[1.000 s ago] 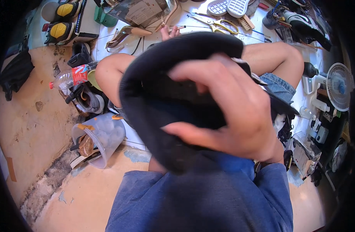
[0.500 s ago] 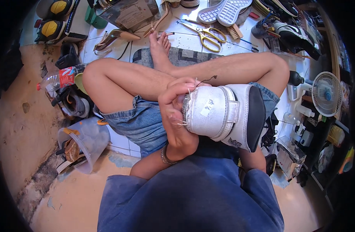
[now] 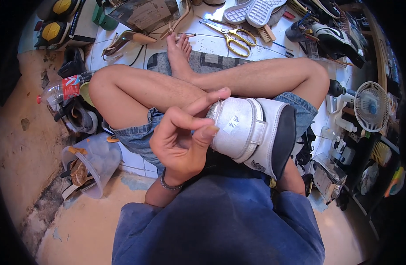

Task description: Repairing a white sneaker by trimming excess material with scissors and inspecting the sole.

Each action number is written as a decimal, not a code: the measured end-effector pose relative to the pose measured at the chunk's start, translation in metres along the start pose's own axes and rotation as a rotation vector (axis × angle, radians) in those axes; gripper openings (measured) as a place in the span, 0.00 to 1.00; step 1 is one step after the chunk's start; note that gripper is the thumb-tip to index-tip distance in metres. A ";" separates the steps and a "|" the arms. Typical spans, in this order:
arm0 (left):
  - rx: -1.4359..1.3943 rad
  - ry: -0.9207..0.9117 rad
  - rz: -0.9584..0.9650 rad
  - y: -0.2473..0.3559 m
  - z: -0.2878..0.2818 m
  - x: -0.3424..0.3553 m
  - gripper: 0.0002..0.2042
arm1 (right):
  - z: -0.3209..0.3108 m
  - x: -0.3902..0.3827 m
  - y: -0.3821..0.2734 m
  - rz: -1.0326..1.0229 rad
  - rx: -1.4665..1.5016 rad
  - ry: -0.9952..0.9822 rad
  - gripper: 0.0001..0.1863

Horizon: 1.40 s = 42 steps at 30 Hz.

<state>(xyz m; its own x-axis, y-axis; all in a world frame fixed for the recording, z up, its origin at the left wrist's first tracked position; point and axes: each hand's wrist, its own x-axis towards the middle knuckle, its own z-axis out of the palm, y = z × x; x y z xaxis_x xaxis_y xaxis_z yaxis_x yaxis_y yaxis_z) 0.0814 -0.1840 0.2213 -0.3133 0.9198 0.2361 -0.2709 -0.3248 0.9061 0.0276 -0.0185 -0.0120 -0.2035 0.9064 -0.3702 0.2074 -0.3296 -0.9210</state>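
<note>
A white shoe with a strap, a small paper label and a black sole end is held up above my lap, its frayed edge turned to the left. Beside that edge is my left hand, thumb and index fingertip pressed together in a pinch. What lies between those fingertips is too small to make out. The other fingers reach over the shoe's upper left rim. My right forearm runs up behind the shoe, which hides the right hand and its fingers.
Yellow-handled scissors, a brush and white soles lie on the tiles ahead. To the left are a plastic bottle and a tipped clear bucket. A fan stands at the right.
My left hand has drawn back left from the frayed edge, and its thumb and index finger have come together. The shoe has turned slightly. A dark thread seen above it earlier no longer shows.
</note>
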 end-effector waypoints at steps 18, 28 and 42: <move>-0.342 0.014 -0.119 -0.032 0.027 -0.022 0.55 | -0.014 -0.021 -0.021 -0.137 -0.072 -0.042 0.48; -0.396 -0.313 0.091 -0.024 0.018 -0.028 0.58 | -0.009 -0.017 -0.010 -0.225 -0.064 0.008 0.38; 0.204 -1.031 -0.098 0.048 -0.027 0.035 0.33 | -0.022 -0.039 -0.021 -0.231 -0.034 -0.021 0.39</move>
<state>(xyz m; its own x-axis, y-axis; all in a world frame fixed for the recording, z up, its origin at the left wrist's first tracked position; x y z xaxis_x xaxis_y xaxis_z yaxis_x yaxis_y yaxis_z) 0.0326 -0.1737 0.2633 0.6531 0.7128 0.2557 -0.0651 -0.2835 0.9568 0.0518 -0.0405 0.0246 -0.2695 0.9508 -0.1528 0.1846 -0.1047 -0.9772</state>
